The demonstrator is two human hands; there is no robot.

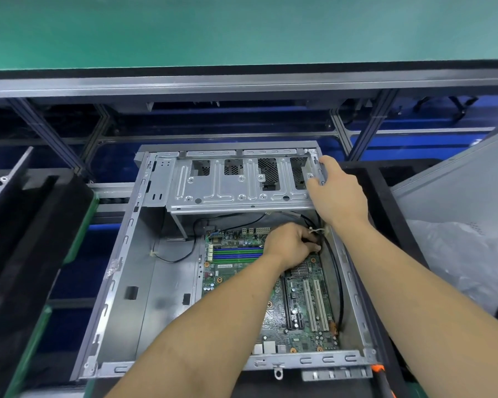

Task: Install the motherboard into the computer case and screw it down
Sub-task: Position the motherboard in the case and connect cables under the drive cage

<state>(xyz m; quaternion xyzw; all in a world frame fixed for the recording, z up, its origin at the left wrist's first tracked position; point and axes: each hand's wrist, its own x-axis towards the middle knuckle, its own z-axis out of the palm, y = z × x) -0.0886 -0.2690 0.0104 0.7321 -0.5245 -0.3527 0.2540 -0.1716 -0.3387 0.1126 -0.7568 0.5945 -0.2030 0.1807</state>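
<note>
Hands (292, 245) (338, 191) inside case (121, 282); motherboard (296, 308) flat, long axis front-to-back

Bright, even light fell from overhead, with soft shadows under the far shelf and inside the computer case (121, 282). The wide lens bowed straight edges outward at the borders. The centre was sharp; the near forearms looked slightly soft.

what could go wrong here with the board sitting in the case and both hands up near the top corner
The black cable runs along the motherboard edge and could get pinched under it. The left hand works among cables on the board and might snag one. The right hand grips the drive cage, whose sheet-metal edge could cut.
</note>
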